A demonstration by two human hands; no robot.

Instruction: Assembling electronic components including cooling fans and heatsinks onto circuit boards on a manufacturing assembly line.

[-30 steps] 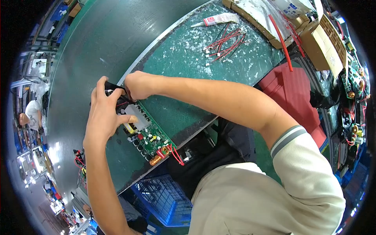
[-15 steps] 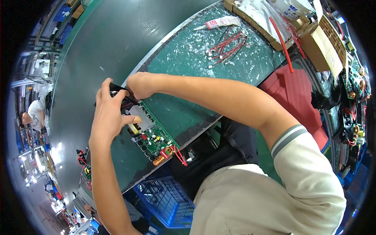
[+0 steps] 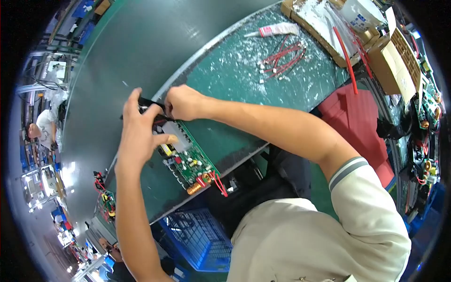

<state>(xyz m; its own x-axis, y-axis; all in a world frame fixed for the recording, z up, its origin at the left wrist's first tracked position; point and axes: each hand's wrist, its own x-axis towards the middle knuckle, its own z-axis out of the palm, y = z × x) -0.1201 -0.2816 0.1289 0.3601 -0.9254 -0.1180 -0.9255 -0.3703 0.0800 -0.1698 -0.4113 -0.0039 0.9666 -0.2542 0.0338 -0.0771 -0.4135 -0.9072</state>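
A green circuit board [image 3: 188,160] with yellow, red and copper parts lies on the green mat [image 3: 235,80] near its left edge. My left hand [image 3: 138,136] rests on the board's far end, fingers pinching a small black part [image 3: 149,103] at that end. My right hand [image 3: 183,102] reaches across from the right and grips the same black part from the other side. Red wires [image 3: 217,181] hang from the board's near end. What sits under my fingers is hidden.
A bundle of red leads [image 3: 282,58] and a white tube [image 3: 275,31] lie farther back on the mat. Cardboard boxes [image 3: 390,61] and a red pad [image 3: 357,122] stand to the right. A dark conveyor belt [image 3: 127,47] runs along the left. A blue crate [image 3: 197,239] sits below.
Both hands have stayed together on the black part at the board's far end, with slight shifts of the fingers. The board has not visibly moved.
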